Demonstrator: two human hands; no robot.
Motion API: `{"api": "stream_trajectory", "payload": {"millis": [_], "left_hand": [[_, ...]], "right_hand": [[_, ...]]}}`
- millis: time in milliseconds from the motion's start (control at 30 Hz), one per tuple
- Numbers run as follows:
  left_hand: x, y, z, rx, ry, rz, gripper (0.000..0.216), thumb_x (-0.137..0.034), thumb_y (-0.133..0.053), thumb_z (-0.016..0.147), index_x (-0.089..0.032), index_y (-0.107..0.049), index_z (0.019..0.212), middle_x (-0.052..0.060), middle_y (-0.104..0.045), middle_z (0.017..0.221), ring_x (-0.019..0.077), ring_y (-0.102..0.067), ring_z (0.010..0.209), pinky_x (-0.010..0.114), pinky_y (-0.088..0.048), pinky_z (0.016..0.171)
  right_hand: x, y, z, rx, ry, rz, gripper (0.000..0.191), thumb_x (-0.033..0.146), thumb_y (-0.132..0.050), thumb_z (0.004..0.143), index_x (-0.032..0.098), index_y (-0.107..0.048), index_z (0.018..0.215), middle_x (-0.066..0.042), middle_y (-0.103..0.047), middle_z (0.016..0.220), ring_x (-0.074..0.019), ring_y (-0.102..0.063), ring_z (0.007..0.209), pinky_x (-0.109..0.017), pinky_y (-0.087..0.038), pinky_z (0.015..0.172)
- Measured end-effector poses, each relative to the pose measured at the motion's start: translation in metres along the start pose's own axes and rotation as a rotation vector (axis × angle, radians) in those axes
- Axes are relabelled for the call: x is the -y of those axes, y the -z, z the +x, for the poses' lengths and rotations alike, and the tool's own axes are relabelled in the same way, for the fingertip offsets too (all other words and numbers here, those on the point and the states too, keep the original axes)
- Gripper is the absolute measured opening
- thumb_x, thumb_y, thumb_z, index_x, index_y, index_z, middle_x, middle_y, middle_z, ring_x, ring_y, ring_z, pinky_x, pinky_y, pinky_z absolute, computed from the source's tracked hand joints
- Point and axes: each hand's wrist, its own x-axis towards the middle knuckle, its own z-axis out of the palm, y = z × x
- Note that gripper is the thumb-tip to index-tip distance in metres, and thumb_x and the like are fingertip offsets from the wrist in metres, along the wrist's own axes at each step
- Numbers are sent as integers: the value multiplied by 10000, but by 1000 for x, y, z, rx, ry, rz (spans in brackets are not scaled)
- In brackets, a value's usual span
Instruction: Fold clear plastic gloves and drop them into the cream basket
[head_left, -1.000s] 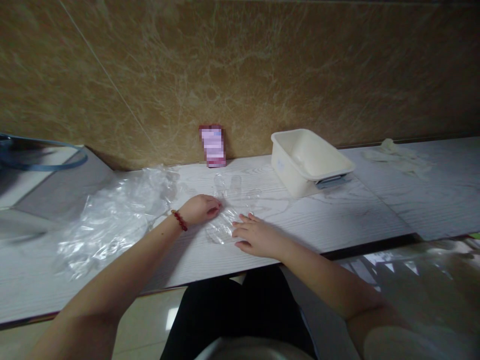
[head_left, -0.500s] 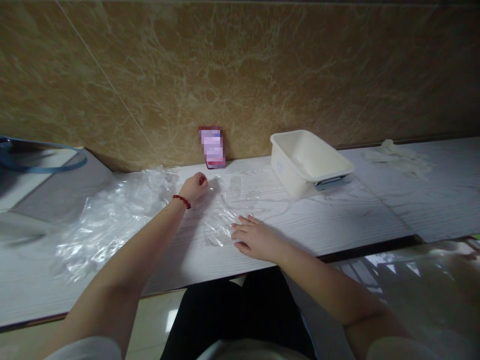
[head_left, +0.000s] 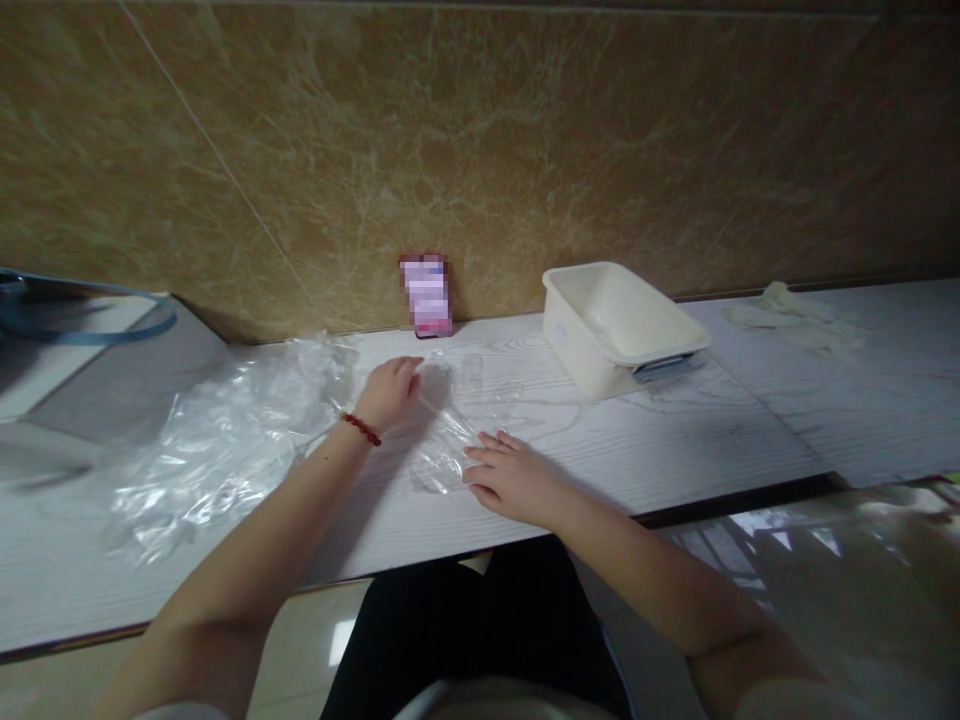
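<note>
A clear plastic bag [head_left: 439, 440] lies flat on the white wood-grain counter, between my two hands. My left hand [head_left: 390, 392], with a red bead bracelet at its wrist, is at the bag's far left corner, its fingers and thumb closed on the film there. The exact grip is partly hidden by the back of the hand. My right hand [head_left: 514, 480] rests palm down, fingers spread, on the bag's near right edge. Left of my left forearm is a loose heap of clear plastic bags [head_left: 225, 440].
A phone [head_left: 427, 295] leans against the brown marbled wall. Right of it stands a cream plastic bin [head_left: 577, 345], with something grey under its rim. Pale gloves [head_left: 799, 315] lie farther right. At far left, a blue strap [head_left: 135, 335] hangs over a grey-white box [head_left: 150, 375].
My left hand has shifted slightly nearer to me, and its fingers have turned from a tight curl to a straighter hold. My right hand stays in place on the bag.
</note>
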Motion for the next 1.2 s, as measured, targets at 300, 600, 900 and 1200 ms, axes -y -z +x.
{"api": "stream_trajectory", "payload": {"millis": [300,600,900,1200], "left_hand": [[-8,-26,-27,163,-78,-28,558,-475,-275,848,-228,-251,1347,110,-248,1404,284,-218,1277,480,-247,980],[-1,8,-39,302,83,-62,664,-540,-292,807,-125,-298,1325,162,-327,1356,292,-247,1263,493,-213,991],[-6,13,-60,584,64,-10,960,-728,-382,614,-171,-179,1369,143,-112,1432,370,-74,1290,571,-122,975],[0,15,-58,408,64,-31,888,-690,-391,659,-169,-222,1358,153,-214,1408,343,-145,1286,508,-164,999]], "right_hand": [[-3,-4,1,-170,-13,141,252,237,-467,799,202,-569,1027,-51,-502,1213,-188,-353,1202,-358,-288,993],[-67,26,26,-338,-588,87,226,261,-460,801,178,-565,983,-60,-603,897,-153,-561,848,-276,-419,779],[-112,19,50,-56,-704,-14,195,336,-543,751,159,-625,761,-86,-599,845,-156,-569,801,-246,-408,733],[-108,12,45,-266,-613,333,269,269,-543,736,180,-455,974,15,-585,714,-91,-546,619,-197,-405,582]]}}
